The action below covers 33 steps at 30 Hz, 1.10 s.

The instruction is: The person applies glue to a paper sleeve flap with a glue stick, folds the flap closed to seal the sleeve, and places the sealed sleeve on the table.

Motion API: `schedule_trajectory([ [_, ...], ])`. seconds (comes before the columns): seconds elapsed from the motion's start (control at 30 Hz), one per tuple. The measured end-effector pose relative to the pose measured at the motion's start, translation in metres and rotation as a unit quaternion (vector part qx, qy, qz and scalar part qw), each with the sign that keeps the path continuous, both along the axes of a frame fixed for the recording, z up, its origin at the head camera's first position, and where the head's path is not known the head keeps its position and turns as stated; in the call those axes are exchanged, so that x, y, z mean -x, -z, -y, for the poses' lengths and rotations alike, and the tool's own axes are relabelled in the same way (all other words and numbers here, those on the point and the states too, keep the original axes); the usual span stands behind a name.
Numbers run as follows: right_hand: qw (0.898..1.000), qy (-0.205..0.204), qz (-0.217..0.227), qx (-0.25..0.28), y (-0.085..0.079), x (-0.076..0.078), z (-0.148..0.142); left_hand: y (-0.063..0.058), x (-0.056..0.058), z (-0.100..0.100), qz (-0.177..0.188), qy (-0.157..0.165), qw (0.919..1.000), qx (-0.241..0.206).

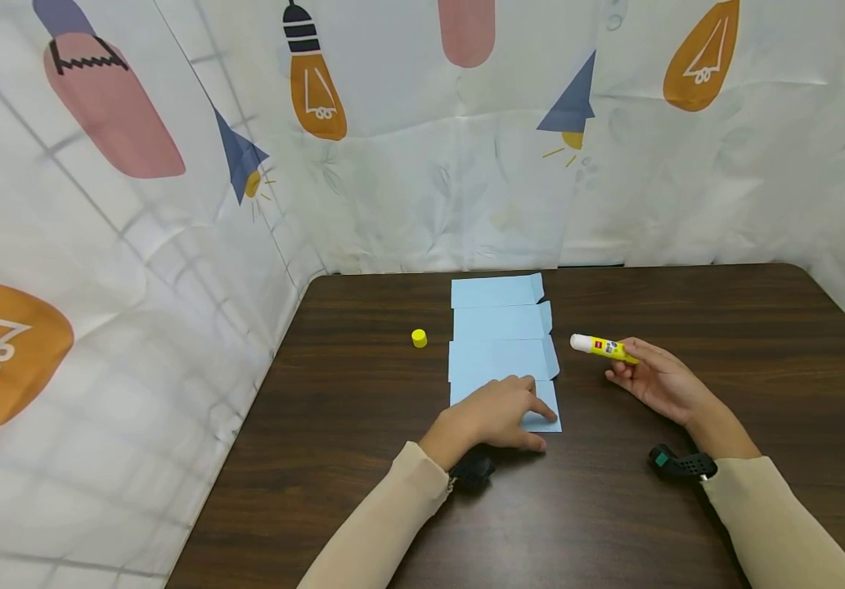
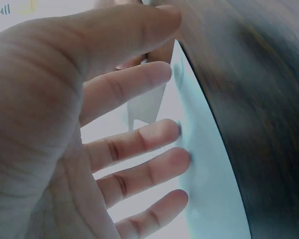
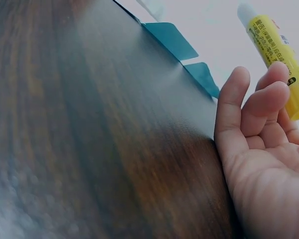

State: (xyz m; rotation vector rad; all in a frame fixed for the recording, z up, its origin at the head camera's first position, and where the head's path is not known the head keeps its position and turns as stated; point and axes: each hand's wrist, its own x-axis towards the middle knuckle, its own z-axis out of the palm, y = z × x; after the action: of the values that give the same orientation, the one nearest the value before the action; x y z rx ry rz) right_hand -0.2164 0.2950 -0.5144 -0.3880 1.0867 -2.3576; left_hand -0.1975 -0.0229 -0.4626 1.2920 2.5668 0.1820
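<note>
A light blue paper sheet (image 1: 499, 358), creased into several panels with small flaps along its right side, lies on the table. My left hand (image 1: 494, 413) rests on its nearest panel; in the left wrist view the straight fingers (image 2: 154, 174) press the blue paper (image 2: 214, 189). To the right of the sheet, my right hand (image 1: 661, 384) holds a yellow glue stick (image 1: 602, 348) between thumb and fingers, its white end uncapped and pointing left. The right wrist view shows the glue stick (image 3: 276, 47) raised above the table, with blue flaps (image 3: 172, 40) beyond it.
A yellow cap (image 1: 419, 338) stands on the dark wood table (image 1: 363, 491), left of the sheet. White printed curtains (image 1: 407, 204) hang along the table's back and left sides. A black band (image 1: 680, 465) is on my right wrist.
</note>
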Motion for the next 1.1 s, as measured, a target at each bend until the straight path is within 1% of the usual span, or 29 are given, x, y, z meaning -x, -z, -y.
schedule_trajectory([
  [0.07,1.000,0.009,-0.001,-0.009,-0.001,0.000,0.001,-0.002,-0.001,0.000,-0.005,-0.003,1.0000,-0.007],
  [0.13,0.999,0.018,-0.007,-0.028,-0.003,0.001,0.004,-0.004,0.000,0.003,-0.016,-0.019,0.9995,-0.020],
  [0.23,0.996,0.039,-0.015,-0.076,-0.007,0.001,0.009,-0.005,0.004,0.008,-0.046,-0.061,0.9959,-0.048],
  [0.33,0.991,0.064,-0.017,-0.116,-0.011,-0.001,0.013,-0.002,0.009,0.013,-0.079,-0.107,0.9888,-0.066],
  [0.43,0.988,0.089,-0.010,-0.122,-0.014,-0.004,0.013,0.001,0.015,0.015,-0.094,-0.151,0.9813,-0.073],
  [0.53,0.987,0.111,-0.002,-0.117,-0.018,-0.006,0.016,0.004,0.018,0.016,-0.090,-0.189,0.9752,-0.070],
  [0.57,0.986,0.119,0.002,-0.115,-0.019,-0.006,0.017,0.005,0.019,0.017,-0.089,-0.197,0.9738,-0.069],
  [0.67,0.983,0.148,0.016,-0.109,-0.025,-0.008,0.024,0.009,0.020,0.018,-0.083,-0.212,0.9717,-0.062],
  [0.77,0.979,0.175,0.025,-0.106,-0.029,-0.009,0.032,0.011,0.020,0.019,-0.080,-0.216,0.9715,-0.054],
  [0.83,0.975,0.190,0.028,-0.112,-0.030,-0.009,0.038,0.011,0.021,0.019,-0.082,-0.220,0.9708,-0.050],
  [0.93,0.970,0.202,0.028,-0.131,-0.031,-0.008,0.047,0.012,0.021,0.020,-0.084,-0.227,0.9692,-0.046],
  [1.1,0.963,0.217,0.043,-0.155,-0.029,-0.002,0.060,0.014,0.024,0.022,-0.079,-0.237,0.9672,-0.048],
])
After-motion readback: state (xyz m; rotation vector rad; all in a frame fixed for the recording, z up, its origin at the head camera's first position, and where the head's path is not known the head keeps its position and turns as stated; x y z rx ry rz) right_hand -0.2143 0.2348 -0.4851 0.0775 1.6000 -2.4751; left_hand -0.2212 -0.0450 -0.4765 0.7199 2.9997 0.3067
